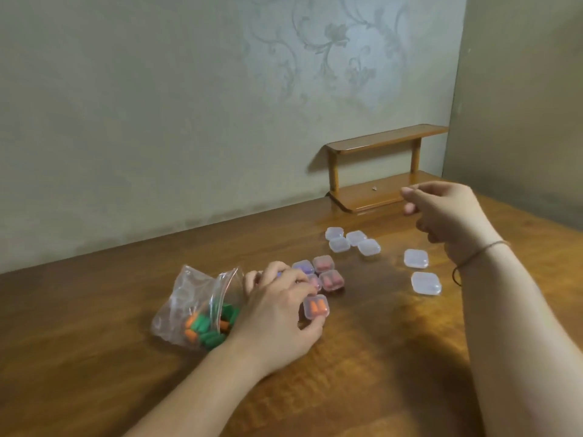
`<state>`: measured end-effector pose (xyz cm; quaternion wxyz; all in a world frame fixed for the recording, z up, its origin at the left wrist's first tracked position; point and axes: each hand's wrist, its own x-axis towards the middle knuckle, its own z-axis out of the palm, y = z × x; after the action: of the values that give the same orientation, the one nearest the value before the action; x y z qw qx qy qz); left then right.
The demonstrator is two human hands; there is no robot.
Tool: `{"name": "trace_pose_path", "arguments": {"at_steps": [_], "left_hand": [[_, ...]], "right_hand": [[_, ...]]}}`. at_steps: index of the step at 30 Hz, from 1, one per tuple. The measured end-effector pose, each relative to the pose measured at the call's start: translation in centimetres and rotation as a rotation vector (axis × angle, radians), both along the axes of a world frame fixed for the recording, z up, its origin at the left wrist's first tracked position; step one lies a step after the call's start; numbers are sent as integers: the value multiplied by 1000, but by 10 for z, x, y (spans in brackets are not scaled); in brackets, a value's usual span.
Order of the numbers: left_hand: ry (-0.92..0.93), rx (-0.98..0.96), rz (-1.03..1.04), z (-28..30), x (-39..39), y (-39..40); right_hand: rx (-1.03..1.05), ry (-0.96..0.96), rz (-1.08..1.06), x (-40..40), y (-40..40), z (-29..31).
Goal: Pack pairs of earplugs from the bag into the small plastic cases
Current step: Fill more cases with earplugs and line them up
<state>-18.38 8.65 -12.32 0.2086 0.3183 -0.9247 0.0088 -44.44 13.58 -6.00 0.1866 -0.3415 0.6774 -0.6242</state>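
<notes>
A small clear case (316,306) with two orange earplugs (316,305) inside was pinched between the thumb and fingertips of the left hand (277,313), low over the wooden table (362,357). Just left of that hand a zip bag (192,298) lay on its side, mouth towards the hand, with green and orange plugs (206,326) heaped in its lower end. Beyond the knuckles a tight cluster of filled cases (321,274) was seen, reddish plugs in most and purple in one, partly hidden by the fingers. Farther back four empty cases (352,242) were grouped touching, and two more empties (421,272) lay apart to the right. The right hand (448,212) was raised above the table near the empties, its fingers loosely curled; nothing could be seen held in it. A cord (476,255) was worn on that wrist. A low wooden shelf (378,171) stood against the wall.
</notes>
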Motion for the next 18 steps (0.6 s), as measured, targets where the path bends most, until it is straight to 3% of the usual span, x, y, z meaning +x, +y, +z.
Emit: {"name": "trace_pose_path", "arguments": {"at_steps": [5, 11, 15, 18], "left_hand": [[2, -75, 45, 8, -20, 9], [1, 187, -220, 18, -109, 24], [-102, 199, -254, 11, -140, 24], [-56, 190, -239, 8, -145, 25]], "right_hand": [[-55, -20, -48, -8, 10, 7], [-103, -21, -123, -20, 29, 0], [-88, -56, -202, -29, 27, -13], [-84, -35, -191, -30, 21, -19]]}}
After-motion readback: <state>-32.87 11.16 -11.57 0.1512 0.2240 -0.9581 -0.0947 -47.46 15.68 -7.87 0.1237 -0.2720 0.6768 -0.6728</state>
